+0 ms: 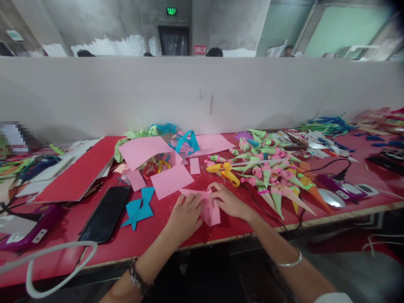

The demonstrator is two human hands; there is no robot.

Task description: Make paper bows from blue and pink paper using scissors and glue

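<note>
Near the table's front edge, a folded pink paper piece (214, 215) is between my two hands. My left hand (186, 213) presses on its left part with bent fingers. From the right, my right hand (227, 201) pinches its upper edge between thumb and fingers. Just beyond lie a flat pink sheet (172, 182) and a small pink strip (195, 166). A yellow glue gun (225, 171) rests behind my right hand. Blue paper pieces (139, 209) lie left of my left hand.
A black phone (105, 214) lies at the left, near a red sheet (80, 172). Many paper cones (274, 172) are heaped at the right, beside a purple power strip (342, 187). A dark cord (261, 206) runs to the front edge. A white partition (142, 94) stands behind.
</note>
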